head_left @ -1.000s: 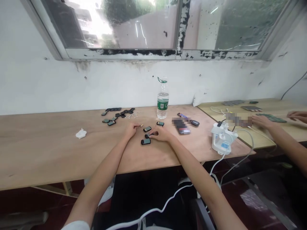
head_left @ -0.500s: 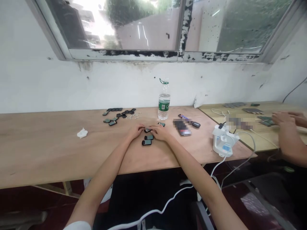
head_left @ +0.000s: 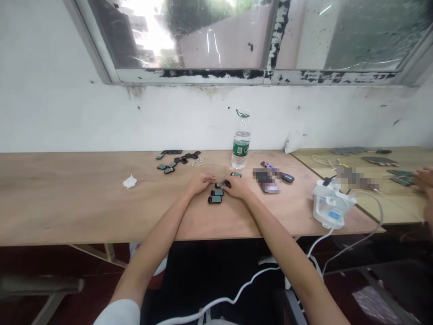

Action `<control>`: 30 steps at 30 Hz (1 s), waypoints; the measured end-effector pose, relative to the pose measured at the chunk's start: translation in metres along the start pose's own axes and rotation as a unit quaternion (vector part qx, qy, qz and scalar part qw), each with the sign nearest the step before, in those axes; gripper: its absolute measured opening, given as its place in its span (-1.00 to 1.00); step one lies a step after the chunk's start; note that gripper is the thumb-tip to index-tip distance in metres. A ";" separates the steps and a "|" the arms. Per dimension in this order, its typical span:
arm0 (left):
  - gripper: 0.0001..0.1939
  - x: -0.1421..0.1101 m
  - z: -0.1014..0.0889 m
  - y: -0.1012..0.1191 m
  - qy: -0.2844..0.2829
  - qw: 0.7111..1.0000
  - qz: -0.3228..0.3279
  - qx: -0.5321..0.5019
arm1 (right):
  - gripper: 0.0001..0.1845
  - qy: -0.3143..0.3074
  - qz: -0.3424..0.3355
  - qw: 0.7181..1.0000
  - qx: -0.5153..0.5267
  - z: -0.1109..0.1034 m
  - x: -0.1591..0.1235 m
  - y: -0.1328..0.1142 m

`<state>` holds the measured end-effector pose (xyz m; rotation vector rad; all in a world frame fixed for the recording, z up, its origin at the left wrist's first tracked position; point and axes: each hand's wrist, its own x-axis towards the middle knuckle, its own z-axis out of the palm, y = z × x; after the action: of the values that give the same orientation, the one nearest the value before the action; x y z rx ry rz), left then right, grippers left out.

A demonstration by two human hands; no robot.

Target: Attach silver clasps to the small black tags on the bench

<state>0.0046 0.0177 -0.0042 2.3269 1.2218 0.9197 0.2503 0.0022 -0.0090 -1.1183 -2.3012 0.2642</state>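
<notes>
Small black device [head_left: 220,184]: lower centre of the frame, long axis running crosswise, between both hands; right hand [head_left: 237,188] nearer, fingers bent onto its right end, grip unclear; left hand [head_left: 201,183] loosely open just left of it, seemingly empty; two like devices [head_left: 217,192] just below.

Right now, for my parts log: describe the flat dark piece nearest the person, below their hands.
This flat piece is a rounded rectangle: black rim, glossy grey-green face. It lies flat on the plywood table, just below a matching piece; whether they touch I cannot tell. Neither the left hand nor the right hand touches it.
</notes>
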 end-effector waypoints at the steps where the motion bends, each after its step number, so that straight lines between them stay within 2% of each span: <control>1: -0.73 -0.001 0.000 0.003 0.005 1.000 0.020 -0.004 | -0.78 0.012 -0.005 1.000 0.008 0.000 -0.001 0.001; 6: -0.72 -0.001 0.005 0.013 -0.023 0.996 0.081 -0.013 | -0.79 0.068 -0.033 0.994 0.081 -0.001 -0.004 0.003; 10: -0.75 0.000 0.008 0.012 -0.037 0.995 0.093 -0.016 | -0.80 0.063 -0.033 0.989 0.129 0.001 -0.003 0.004; 15: -0.74 -0.003 0.003 0.018 -0.007 0.992 0.118 -0.037 | -0.77 0.119 -0.025 0.965 0.234 0.007 -0.003 0.010; 18: -0.74 -0.004 0.001 0.021 0.008 0.990 0.132 -0.047 | -0.75 0.129 -0.025 0.953 0.273 0.009 -0.003 0.013; 26: -0.70 -0.005 0.003 0.018 0.001 0.987 0.103 -0.122 | -0.73 0.126 -0.023 0.949 0.290 0.003 -0.005 0.007; 30: -0.68 -0.005 0.004 0.017 -0.002 0.987 0.094 -0.127 | -0.73 0.126 -0.014 0.946 0.298 0.003 -0.006 0.008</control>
<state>0.0156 0.0036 0.0009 2.2627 0.8369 1.0640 0.2567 0.0025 -0.0171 -0.7534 -1.8226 0.7083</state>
